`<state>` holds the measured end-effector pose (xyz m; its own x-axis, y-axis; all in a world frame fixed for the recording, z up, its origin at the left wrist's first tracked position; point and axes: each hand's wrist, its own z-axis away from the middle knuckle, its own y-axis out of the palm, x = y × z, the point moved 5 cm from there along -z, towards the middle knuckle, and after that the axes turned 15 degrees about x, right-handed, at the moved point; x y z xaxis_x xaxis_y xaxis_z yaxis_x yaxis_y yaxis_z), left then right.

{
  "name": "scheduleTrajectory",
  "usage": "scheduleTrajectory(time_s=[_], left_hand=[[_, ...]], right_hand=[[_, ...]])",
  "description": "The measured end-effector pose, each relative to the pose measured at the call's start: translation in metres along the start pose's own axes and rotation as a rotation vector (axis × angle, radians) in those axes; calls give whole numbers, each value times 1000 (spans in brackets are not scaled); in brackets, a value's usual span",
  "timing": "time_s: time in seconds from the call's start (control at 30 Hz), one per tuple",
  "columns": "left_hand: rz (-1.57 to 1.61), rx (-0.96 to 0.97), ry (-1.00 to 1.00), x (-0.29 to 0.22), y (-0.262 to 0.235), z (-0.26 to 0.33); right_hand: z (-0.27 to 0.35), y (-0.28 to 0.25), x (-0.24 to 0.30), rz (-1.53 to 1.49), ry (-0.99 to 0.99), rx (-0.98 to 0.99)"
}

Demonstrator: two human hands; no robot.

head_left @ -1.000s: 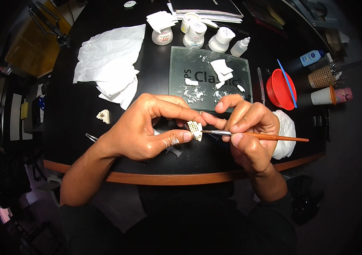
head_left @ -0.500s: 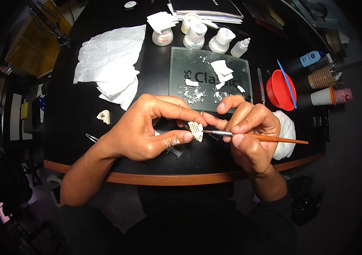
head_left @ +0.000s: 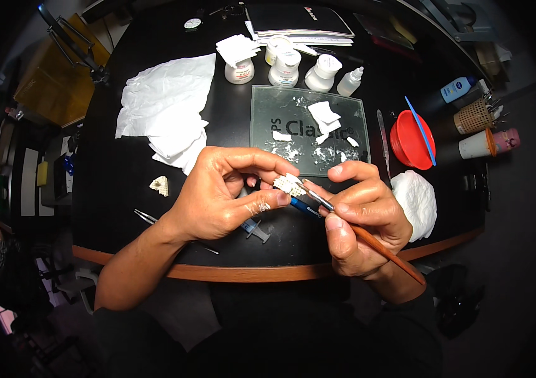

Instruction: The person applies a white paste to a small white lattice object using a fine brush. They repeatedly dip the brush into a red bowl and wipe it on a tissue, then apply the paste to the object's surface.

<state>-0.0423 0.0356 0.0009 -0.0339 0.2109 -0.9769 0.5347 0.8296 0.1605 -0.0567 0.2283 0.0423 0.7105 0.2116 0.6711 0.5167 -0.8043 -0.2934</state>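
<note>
My left hand [head_left: 217, 198] pinches a small cream-coloured honeycomb firing tray piece [head_left: 296, 188] between thumb and fingers. White material sits on its top. White residue marks the left thumb. In my right hand [head_left: 372, 220] is a fine brush [head_left: 389, 253] with a brown wooden handle and metal ferrule. Its tip meets or nearly meets the white material; fingers partly hide the contact. Under the hands lie a blue tubular item [head_left: 306, 208] and a syringe [head_left: 254, 230], both partly covered. Another cream honeycomb piece [head_left: 160, 185] rests on the table to the left.
Beyond the hands is a glass slab [head_left: 265, 101] bearing white paste and folded tissue. White jars [head_left: 285, 70] and a dropper bottle [head_left: 350, 82] stand behind it. A red bowl [head_left: 410, 142] and crumpled white cloth [head_left: 416, 205] are right; tissues [head_left: 170, 94] and tweezers [head_left: 145, 217] left.
The brush has swung so that its handle end points down toward me, and its tip moved up onto the piece. The honeycomb piece has turned and risen slightly. The head view has shifted a little.
</note>
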Motion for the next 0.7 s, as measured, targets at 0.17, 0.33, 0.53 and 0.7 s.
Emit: scheduleTrajectory(time_s=[0.17, 0.33, 0.53, 0.7], left_hand=[[69, -13, -11, -2, 3, -1], [41, -22, -12, -3, 3, 0], [-2, -48, -23, -6, 4, 1], [-56, -38, 11, -7, 4, 0]], right_hand=[[-2, 1, 3, 32, 15, -3], [-1, 0, 2, 28, 19, -7], [0, 0, 2, 15, 19, 16], [-1, 0, 2, 28, 1, 40]])
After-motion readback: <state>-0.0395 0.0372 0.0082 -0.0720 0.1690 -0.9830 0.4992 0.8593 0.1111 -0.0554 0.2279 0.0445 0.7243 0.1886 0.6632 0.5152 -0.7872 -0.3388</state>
